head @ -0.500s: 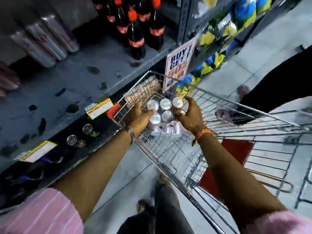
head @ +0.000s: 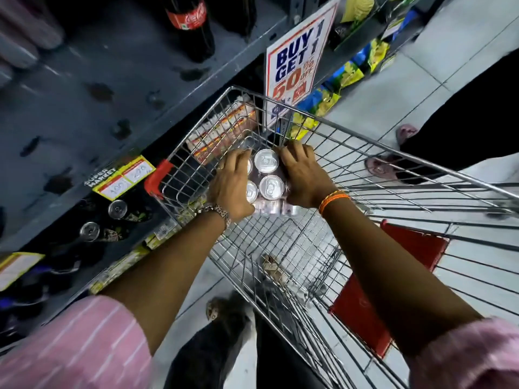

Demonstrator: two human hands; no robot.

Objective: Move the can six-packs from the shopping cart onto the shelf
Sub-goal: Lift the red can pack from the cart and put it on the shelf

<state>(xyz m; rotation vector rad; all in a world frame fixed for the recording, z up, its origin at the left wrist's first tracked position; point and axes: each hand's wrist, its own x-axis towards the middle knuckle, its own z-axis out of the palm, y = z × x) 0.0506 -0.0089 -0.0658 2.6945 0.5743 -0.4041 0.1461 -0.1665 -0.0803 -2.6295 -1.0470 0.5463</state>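
Inside the cart (head: pixel 331 127), both hands clasp the six-pack (head: pixel 268 178); left hand (head: pixel 231 186), right hand (head: pixel 304 175).

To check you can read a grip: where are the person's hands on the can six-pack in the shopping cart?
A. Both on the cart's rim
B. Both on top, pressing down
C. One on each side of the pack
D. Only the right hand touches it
C: the left hand and the right hand flank the can six-pack inside the shopping cart, can tops showing between them.
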